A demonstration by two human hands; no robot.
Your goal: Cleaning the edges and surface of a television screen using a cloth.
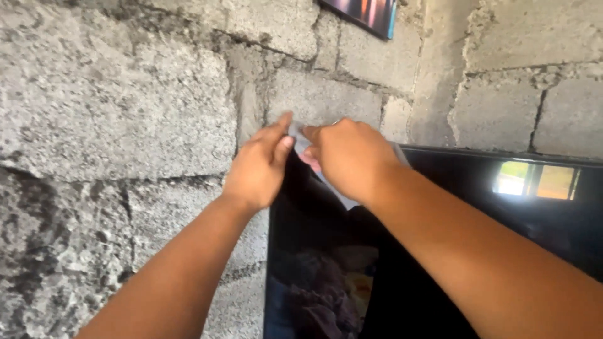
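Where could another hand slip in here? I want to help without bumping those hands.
Bare block wall lies left of the left hand, and above the dark glossy screen at right. Crowded: both hands, right hand included, pinch clear film at the screen's top-left corner.

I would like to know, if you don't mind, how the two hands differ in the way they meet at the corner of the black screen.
The left hand has its thumb stretched up along the screen's corner, while the right hand is curled, knuckles up. The left hand lies in front of the block wall; the right hand reaches across the screen's top edge. Both pinch a thin clear film at that corner.
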